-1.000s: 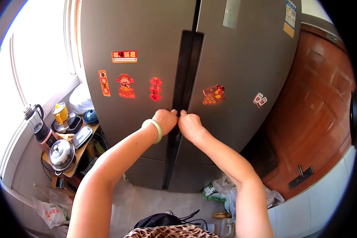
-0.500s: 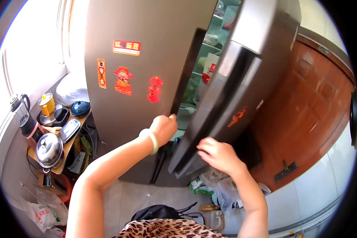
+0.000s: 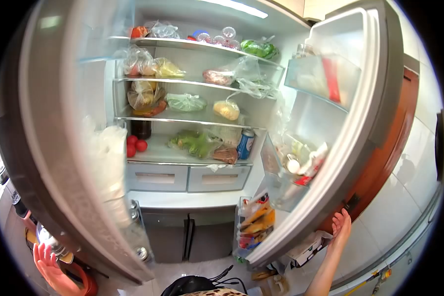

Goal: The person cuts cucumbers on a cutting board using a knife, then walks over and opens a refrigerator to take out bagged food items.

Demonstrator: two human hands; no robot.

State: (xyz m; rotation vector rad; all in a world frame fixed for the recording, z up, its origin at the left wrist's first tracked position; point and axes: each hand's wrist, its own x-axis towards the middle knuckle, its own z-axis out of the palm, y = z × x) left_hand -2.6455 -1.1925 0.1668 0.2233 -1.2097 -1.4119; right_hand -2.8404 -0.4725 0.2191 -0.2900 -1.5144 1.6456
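Observation:
Both doors of the refrigerator (image 3: 182, 200) stand wide open. My left hand (image 3: 54, 270) is at the lower left, palm up with fingers spread, beside the left door (image 3: 49, 148). At the lower right, my right hand (image 3: 340, 226) has its fingers apart and slightly curled, near the outer face of the right door (image 3: 387, 84). Neither hand holds anything. Inside, the shelves bear bagged food, a green leafy vegetable (image 3: 195, 143), red tomatoes (image 3: 135, 146) and a blue can (image 3: 245, 144). Two drawers (image 3: 158, 177) sit below the lowest shelf.
The right door's bins hold packets (image 3: 256, 222) and containers; a white bag (image 3: 112, 158) is in the left door. A brown wooden door (image 3: 392, 148) is behind the right door. A black bag (image 3: 188, 286) lies at the bottom, and a box (image 3: 308, 250) stands at the lower right.
Both refrigerator doors have swung outward, showing the shelves. My hands have moved far apart, the left down to the lower left and the right out to the right; the left has opened away from the door edge.

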